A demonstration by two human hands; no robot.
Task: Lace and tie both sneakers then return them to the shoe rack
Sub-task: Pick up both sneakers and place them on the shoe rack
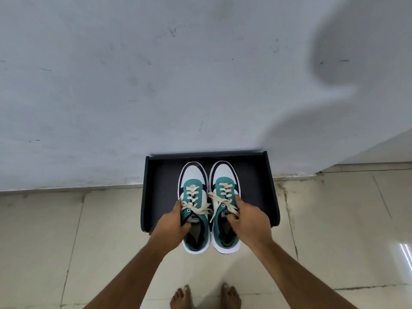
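Note:
Two teal, white and navy sneakers sit side by side, toes toward the wall, on the black shoe rack [256,186]. Both have cream laces threaded and tied in bows. My left hand [172,221] grips the left sneaker [193,181] at its collar, thumb inside the opening. My right hand [247,216] grips the right sneaker [224,179] the same way, fingers over its outer side. The heels of both sneakers overhang the rack's front edge.
The rack stands on a beige tiled floor [66,230] against a pale grey wall [156,74]. My bare feet [205,296] are on the tiles just behind the rack. A wall corner juts out at the right [367,150].

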